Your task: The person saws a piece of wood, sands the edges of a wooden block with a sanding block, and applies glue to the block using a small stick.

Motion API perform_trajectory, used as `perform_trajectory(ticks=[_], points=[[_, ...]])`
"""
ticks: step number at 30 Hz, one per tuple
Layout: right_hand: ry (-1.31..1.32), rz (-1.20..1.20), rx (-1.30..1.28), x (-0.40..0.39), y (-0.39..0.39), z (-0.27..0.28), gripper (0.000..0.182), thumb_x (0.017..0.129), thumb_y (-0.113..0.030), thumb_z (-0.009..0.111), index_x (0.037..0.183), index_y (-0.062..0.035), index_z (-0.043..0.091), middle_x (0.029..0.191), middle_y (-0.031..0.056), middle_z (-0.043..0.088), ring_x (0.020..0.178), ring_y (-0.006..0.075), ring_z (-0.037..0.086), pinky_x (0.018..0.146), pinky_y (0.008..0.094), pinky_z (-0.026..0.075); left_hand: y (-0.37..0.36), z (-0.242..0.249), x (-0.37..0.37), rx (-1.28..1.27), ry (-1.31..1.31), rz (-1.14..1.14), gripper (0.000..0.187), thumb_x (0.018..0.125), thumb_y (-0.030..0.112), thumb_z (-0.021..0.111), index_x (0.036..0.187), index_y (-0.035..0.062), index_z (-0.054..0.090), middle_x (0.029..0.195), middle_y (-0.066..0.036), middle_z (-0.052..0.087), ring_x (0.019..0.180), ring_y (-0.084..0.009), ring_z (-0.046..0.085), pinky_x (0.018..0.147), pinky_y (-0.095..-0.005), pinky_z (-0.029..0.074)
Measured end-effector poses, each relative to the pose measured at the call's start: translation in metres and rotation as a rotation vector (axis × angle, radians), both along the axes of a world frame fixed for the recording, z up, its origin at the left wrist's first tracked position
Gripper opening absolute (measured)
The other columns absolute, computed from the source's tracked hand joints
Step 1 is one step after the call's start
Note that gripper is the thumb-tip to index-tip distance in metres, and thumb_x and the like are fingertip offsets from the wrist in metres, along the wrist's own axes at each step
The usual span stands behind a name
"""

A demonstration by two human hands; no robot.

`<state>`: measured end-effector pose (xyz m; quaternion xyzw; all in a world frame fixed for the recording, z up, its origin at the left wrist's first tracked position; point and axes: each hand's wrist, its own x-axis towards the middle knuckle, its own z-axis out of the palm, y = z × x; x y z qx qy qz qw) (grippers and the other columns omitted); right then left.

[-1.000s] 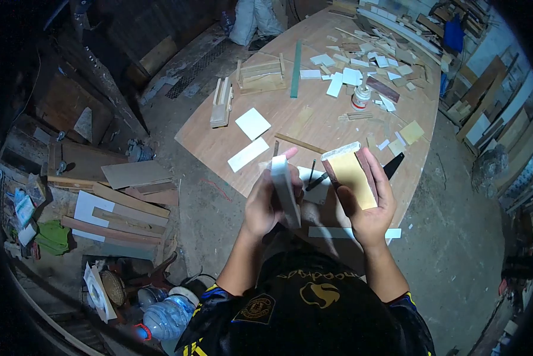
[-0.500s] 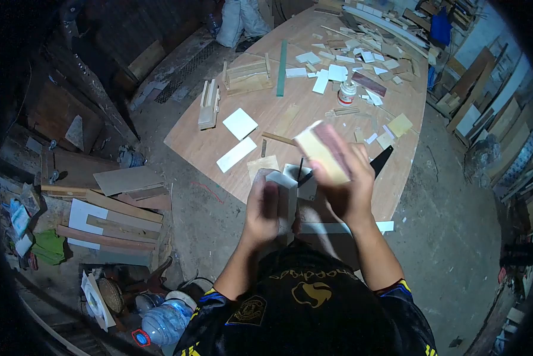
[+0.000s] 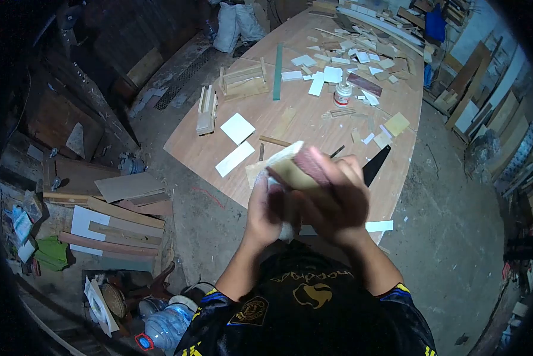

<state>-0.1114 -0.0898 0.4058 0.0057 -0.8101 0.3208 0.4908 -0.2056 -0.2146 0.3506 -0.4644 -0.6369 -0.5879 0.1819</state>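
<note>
My right hand (image 3: 350,199) grips a sanding block (image 3: 299,172), pale wood with a reddish-maroon abrasive face, raised in front of my chest. The block is tilted, its far end reaching over toward my left hand (image 3: 260,213). In that left hand, fingers curled, is a white-faced board piece (image 3: 272,180), mostly hidden behind the block. Both hands are close together over the table's near edge. Just beyond them lie a thin wooden strip (image 3: 275,141) and, to the right, a black saw blade (image 3: 376,166).
On the wooden table (image 3: 189,139) are white panels (image 3: 238,129), two small wooden assemblies (image 3: 242,83), a green strip (image 3: 277,71) and a white bottle (image 3: 342,95). Offcuts (image 3: 361,56) pile up at the back. Boards (image 3: 118,228) and a large water bottle (image 3: 164,326) lie on the floor left.
The sanding block in my right hand has moved left and tipped over, now overlapping the board piece in my left hand. My left hand has barely moved.
</note>
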Motion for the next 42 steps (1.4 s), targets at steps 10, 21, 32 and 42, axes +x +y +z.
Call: perform_trajectory(ticks=[10,21,32,42], points=[[-0.200,-0.147,-0.271,-0.001,0.014,-0.024,0.057,0.073,-0.011,0.077,0.127,-0.0039,0.059,0.095,0.0101,0.066,0.086,0.0243,0.059,0.081,0.0331,0.047,-0.015,0.028,-0.006,0.127,-0.941,-0.426,0.038,0.101,0.044,0.039,0.106,0.0057,0.041,0.068,-0.012,0.058,0.044,-0.0193,0.055,0.038,-0.0298,0.045],[-0.149,0.151,-0.327,0.021,0.038,0.002,0.066,0.069,-0.012,0.083,0.129,-0.0029,0.057,0.100,0.0103,0.066,0.084,0.0190,0.056,0.078,0.0296,0.045,-0.020,0.030,-0.012,-0.517,-0.527,-0.370,0.024,0.085,0.007,0.066,0.108,0.0004,0.059,0.093,-0.012,0.069,0.086,-0.0196,0.066,0.077,-0.0344,0.050],[-0.413,0.183,-0.091,0.034,0.046,0.015,0.067,0.063,-0.008,0.082,0.126,-0.0081,0.061,0.085,0.0083,0.061,0.077,0.0233,0.051,0.073,0.0335,0.043,-0.007,0.018,-0.011,-0.663,-0.625,-0.407,0.041,0.076,0.014,0.075,0.111,-0.0011,0.061,0.095,-0.015,0.069,0.087,-0.0197,0.066,0.079,-0.0336,0.050],[-0.333,0.125,-0.180,0.029,0.043,0.004,0.071,0.060,-0.005,0.078,0.129,-0.0079,0.059,0.077,0.0076,0.053,0.076,0.0246,0.050,0.073,0.0334,0.043,0.014,0.029,0.002,-0.672,-0.855,-0.364,0.034,0.084,0.016,0.067,0.114,0.0009,0.061,0.100,-0.014,0.068,0.091,-0.0185,0.063,0.082,-0.0321,0.050]])
